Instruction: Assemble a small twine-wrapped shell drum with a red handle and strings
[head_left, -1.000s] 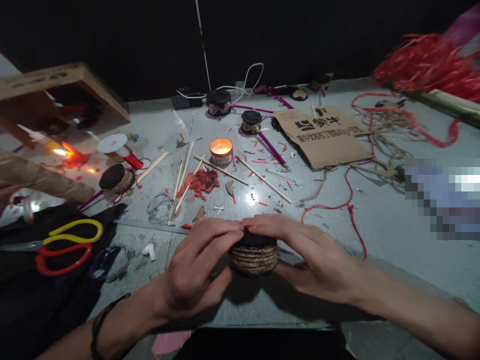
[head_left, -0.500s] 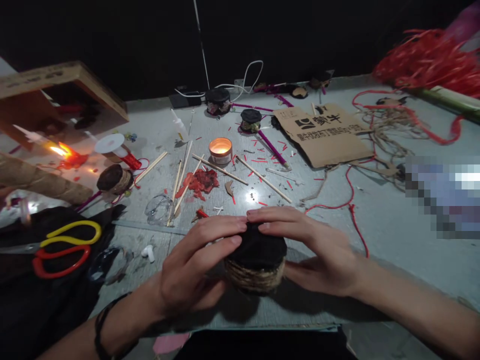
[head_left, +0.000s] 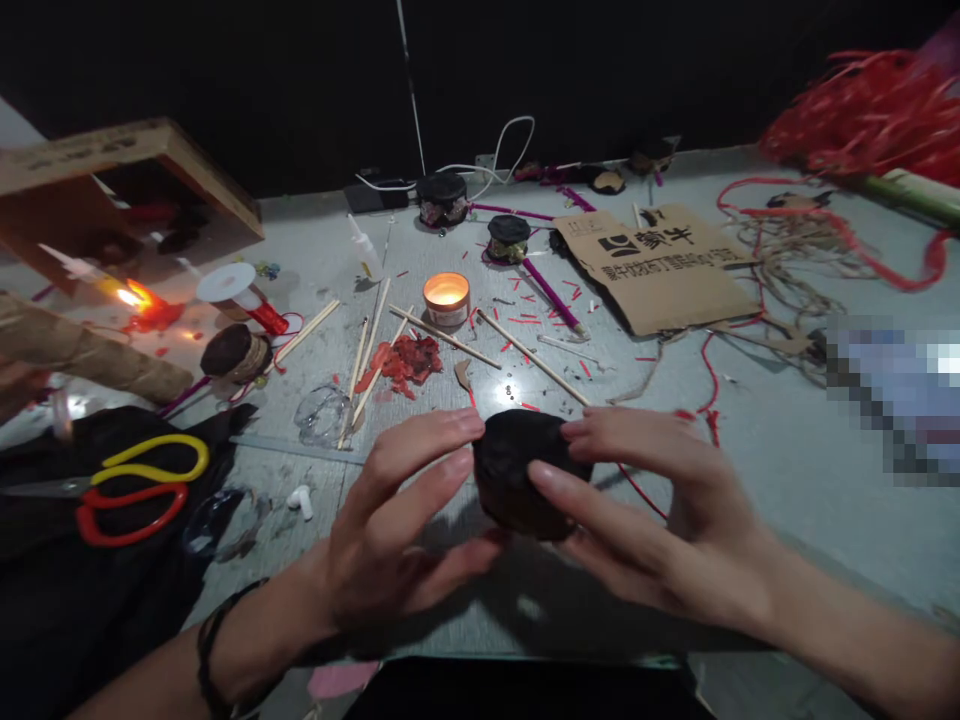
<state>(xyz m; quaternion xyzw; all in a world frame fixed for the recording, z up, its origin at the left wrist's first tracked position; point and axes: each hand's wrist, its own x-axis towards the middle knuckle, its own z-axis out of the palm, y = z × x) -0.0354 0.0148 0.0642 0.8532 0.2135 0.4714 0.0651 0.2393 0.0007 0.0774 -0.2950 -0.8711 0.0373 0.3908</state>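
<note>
A black wall [head_left: 262,80], crossed by a thin, nearly vertical pale line [head_left: 409,80], is met by the far edge of a grey worktop [head_left: 795,470]. Grey floor [head_left: 757,685] is seen beyond the near edge. Warm light is given by a candle [head_left: 447,292] and, towards the left edge, a flame [head_left: 133,294].

hands [head_left: 390,525] [head_left: 675,520]: holding black piece [head_left: 514,450] | candle [head_left: 447,302]: lit | scissors [head_left: 91,487]: on cloth [head_left: 75,610]
</note>
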